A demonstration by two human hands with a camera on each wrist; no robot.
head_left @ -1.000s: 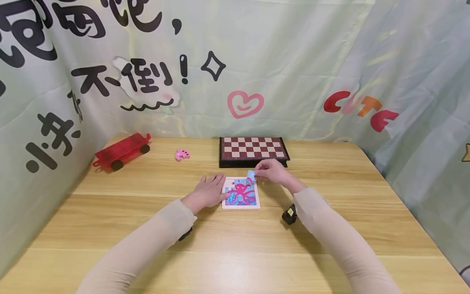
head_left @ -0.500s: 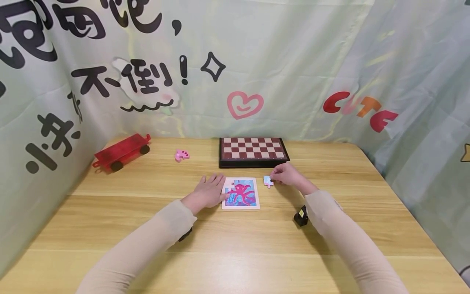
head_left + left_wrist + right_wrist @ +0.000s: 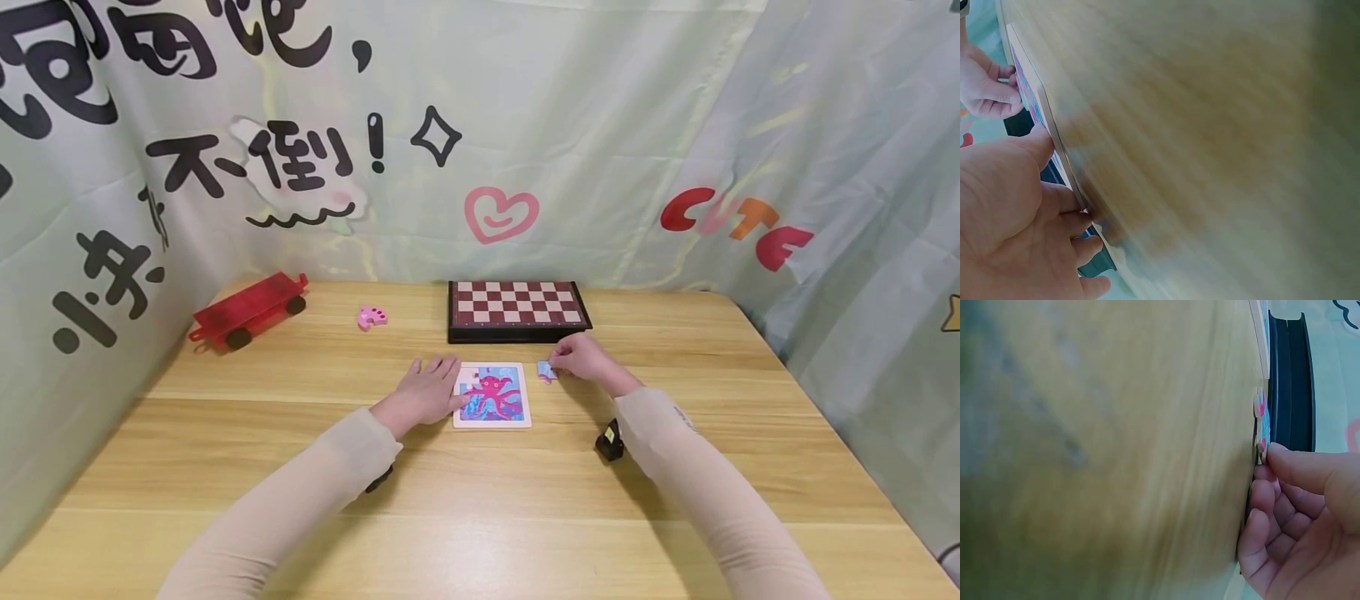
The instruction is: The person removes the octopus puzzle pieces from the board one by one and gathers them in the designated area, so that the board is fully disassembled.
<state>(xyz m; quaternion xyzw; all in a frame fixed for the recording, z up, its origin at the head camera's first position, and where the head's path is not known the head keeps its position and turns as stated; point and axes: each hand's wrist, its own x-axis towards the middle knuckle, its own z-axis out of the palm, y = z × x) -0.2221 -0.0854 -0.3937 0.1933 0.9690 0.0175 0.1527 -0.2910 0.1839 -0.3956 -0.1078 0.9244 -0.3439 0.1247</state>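
Observation:
A square puzzle board (image 3: 491, 421) with a pink octopus picture lies flat on the table; pieces are out of its upper left part. My left hand (image 3: 426, 392) rests on the board's left edge, fingers spread and thumb over the frame; the left wrist view shows this hand (image 3: 1016, 212) at the board's edge. To the right of the board, my right hand (image 3: 588, 361) pinches a light blue and pink puzzle piece (image 3: 545, 370) by its right side. In the right wrist view thumb and fingertips of the hand (image 3: 1310, 512) hold the piece (image 3: 1264, 428) close to the tabletop.
Behind the board stands a black-sided checkered box (image 3: 519, 302). A pink spotted piece (image 3: 372, 316) lies at the back left, with a red wheeled cart (image 3: 251, 310) farther left. Printed cloth (image 3: 600, 125) hangs behind the table.
My right hand has moved right with the piece, from the board's upper right corner to the table beside it, then slightly back left. My left hand has stayed in place.

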